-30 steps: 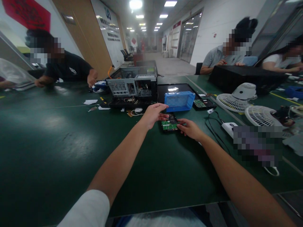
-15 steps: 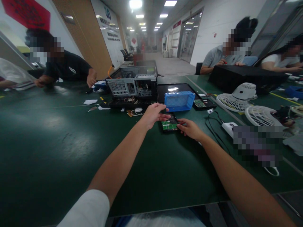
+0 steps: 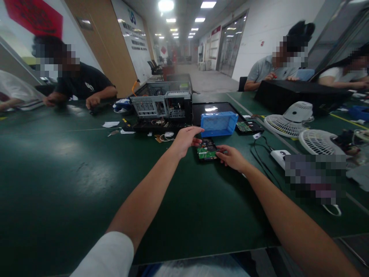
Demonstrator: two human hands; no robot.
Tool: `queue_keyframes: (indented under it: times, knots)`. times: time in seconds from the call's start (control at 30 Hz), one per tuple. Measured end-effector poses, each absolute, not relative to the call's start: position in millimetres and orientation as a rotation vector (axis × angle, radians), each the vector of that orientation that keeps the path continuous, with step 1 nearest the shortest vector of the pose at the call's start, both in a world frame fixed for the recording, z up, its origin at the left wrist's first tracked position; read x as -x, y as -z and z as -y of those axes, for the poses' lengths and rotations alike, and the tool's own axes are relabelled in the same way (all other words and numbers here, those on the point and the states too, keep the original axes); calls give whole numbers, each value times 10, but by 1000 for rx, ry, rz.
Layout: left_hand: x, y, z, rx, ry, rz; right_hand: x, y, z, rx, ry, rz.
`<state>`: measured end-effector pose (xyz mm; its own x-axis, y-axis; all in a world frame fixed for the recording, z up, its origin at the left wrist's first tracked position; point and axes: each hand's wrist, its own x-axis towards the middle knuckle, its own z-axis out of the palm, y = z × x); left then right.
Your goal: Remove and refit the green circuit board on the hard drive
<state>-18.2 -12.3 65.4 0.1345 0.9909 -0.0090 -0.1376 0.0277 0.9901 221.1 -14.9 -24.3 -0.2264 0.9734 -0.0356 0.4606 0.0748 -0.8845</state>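
Note:
A hard drive (image 3: 206, 150) with a green circuit board and a dark casing lies on the green table in front of me. My right hand (image 3: 229, 156) grips its right edge between thumb and fingers. At the drive's upper left is my left hand (image 3: 186, 140), fingers apart and holding nothing; its fingertips are close to the drive's edge, and I cannot tell if they touch it. Just behind the drive, a blue plastic bin (image 3: 219, 124) rests on its side with its mesh-like bottom showing. A second drive with a green board (image 3: 246, 127) sits right of the bin.
An opened computer case (image 3: 161, 105) stands behind my left hand, near a dark flat panel (image 3: 213, 109). On the right are white fan parts (image 3: 288, 119), a white power strip (image 3: 281, 157) with a black cable and a large black case (image 3: 300, 94). Other people sit across the table.
My left hand's fingers have drawn back left from over the drive, uncovering more of it. My right hand keeps its hold. A co-worker's hand at the far left has shifted left.

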Motion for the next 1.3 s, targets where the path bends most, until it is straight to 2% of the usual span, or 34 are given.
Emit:
queue_keyframes:
  times: [1.3]
  knots:
    - [173, -656, 135, -1105, -1169, -959, -2206, 238, 157, 1392, -1089, 1772]
